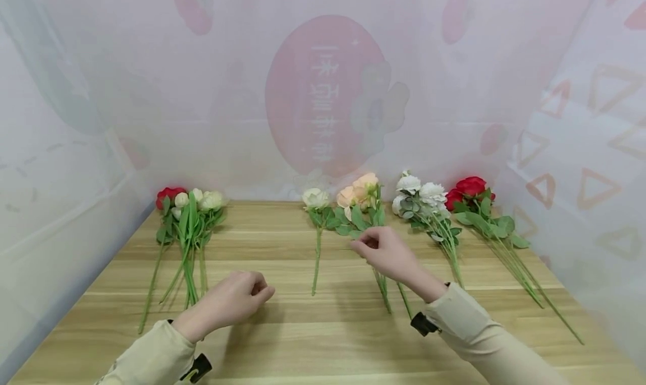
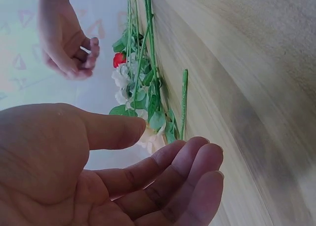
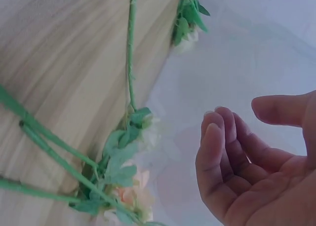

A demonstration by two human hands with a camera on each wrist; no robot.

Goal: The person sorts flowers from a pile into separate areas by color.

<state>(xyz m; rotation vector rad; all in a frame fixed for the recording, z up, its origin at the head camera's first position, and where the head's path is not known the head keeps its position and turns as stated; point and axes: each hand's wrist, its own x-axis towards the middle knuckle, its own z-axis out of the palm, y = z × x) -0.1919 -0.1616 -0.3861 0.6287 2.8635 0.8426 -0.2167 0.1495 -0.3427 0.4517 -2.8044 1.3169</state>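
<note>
Your left hand [image 1: 227, 302] and right hand [image 1: 387, 254] are empty, thumbs apart from loosely bent fingers. The peach flowers [image 1: 355, 194] lie on the tabletop [image 1: 313, 340] beyond your right hand; lifting them could drag the single white flower [image 1: 315, 199] (their leaves [image 1: 359, 219] appear to overlap).

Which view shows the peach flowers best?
The head view: the peach flowers show their blooms clearly. The left wrist view has them partly behind the left hand; the right wrist view, partly behind leaves and stems.
</note>
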